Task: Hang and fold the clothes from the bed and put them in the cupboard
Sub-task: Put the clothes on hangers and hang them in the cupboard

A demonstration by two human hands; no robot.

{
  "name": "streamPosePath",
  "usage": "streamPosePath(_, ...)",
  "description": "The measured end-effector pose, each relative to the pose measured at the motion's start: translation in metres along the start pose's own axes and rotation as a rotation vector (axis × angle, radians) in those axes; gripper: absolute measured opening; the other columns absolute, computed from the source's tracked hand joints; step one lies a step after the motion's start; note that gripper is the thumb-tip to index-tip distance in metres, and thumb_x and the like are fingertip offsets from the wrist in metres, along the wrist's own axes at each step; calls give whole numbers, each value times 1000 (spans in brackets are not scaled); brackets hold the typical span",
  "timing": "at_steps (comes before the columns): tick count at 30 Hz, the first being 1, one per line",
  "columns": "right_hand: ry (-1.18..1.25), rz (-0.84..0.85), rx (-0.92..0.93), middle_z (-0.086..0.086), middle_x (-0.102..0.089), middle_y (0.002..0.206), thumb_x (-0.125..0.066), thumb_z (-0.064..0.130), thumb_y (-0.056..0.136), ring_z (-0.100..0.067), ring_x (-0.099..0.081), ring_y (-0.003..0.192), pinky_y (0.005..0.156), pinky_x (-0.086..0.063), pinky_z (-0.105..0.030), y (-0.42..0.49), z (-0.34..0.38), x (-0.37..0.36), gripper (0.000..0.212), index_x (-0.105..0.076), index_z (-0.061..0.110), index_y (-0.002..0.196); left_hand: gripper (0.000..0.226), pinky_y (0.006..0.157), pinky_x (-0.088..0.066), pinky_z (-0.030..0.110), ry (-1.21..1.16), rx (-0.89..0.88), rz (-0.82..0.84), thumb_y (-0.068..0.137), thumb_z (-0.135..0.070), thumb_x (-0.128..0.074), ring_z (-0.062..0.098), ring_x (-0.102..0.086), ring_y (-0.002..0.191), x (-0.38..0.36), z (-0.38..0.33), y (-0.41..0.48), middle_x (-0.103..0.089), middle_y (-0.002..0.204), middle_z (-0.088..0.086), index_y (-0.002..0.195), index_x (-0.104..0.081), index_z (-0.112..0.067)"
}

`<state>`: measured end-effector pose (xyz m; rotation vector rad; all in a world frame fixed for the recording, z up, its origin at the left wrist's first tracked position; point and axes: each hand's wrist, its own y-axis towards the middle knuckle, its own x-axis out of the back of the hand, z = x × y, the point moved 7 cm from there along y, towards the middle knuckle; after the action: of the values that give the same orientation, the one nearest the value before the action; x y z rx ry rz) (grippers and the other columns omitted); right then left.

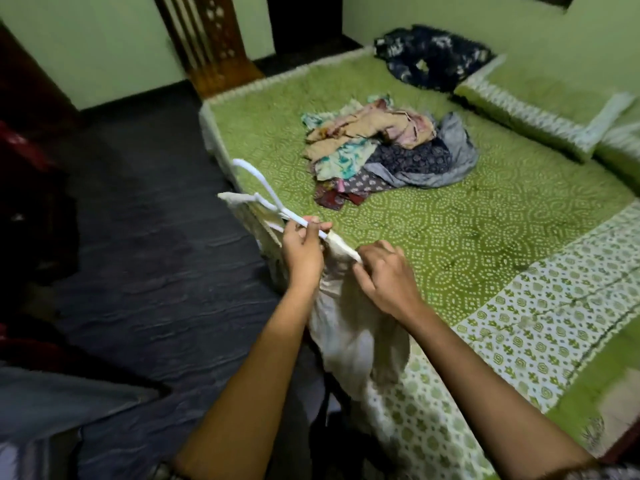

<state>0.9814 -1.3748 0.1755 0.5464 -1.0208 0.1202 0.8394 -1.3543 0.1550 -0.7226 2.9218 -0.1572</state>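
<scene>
While the L hand [303,247] is gripping the white hanger [273,202] w/ its fingers curled round the thin bar, the R hand [384,275] is pinching the cream cloth [349,327] right beside it, at the hanger's near end. The two hands are almost touching, w/ the R one a bit nearer to the person. The hanger's hook is sticking out past the L hand, up & to the left.

The cream cloth is sitting on the hanger & hanging down under both hands. It is falling between the two arms & over the side of the bed [485,244]. Some of it is also showing on the left of the L hand.

The pile of clothes [381,154] is lying on the bed, well past the hands, ahead & a bit to the right of the L hand. It is a messy heap w/ tan, pink, grey, teal & dark dotted bits all mixed up, & it is well apart from both hands.

The bed's green sheet w/ white dots is spreading out ahead & to the right of the R hand. Far past the pile, a dark blue blanket [433,57] is lying in a lump. Green pillows [540,109] are lying far off to the right of the R hand. The dark floor [156,254] is stretching out to the left of the L hand.
</scene>
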Motion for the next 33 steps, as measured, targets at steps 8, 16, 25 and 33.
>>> streamPosePath(8, 210, -18, 205, -20, -69, 90, -64, 8, 80, -36, -64, 87, 75, -49, -40, 32, 200, 76, 18, -68, 2, 96, 14, 81, -51, 46, -43, -382, -226, 94, -16, -53, 25, -65, 77, 171, -174, -71, -68, 74, 3, 81, -51, -17)
streamPosePath(16, 749, -169, 592, 4, -69, 91, -66, 17, 81, 9, -60, 82, 72, -44, -6, 42, 397, 160, 24, -72, 2, 98, 20, 84, -52, 48, 24, -691, -444, 90, -33, -57, 28, -68, 83, 321, -344, -143, -72, 79, 11, 87, -58, -13)
streamPosePath(25, 600, -453, 1102, -11, -73, 89, -45, 11, 74, -14, -63, 78, 70, -38, -11, 44, 589, 222, 40, -70, 0, 103, 33, 53, -49, 20, 144, -792, -627, 93, -30, -56, 5, -58, 53, 469, -474, -203, -61, 47, -10, 65, -58, -12)
streamPosePath(33, 881, -648, 1181, -15, -71, 80, -46, 17, 79, -28, -66, 71, 64, -51, -34, 84, 730, 268, 32, -73, 8, 93, 31, 73, -51, 40, 354, -1043, -1003, 71, -56, -53, 25, -67, 79, 589, -606, -268, -70, 72, 5, 59, -69, -32)
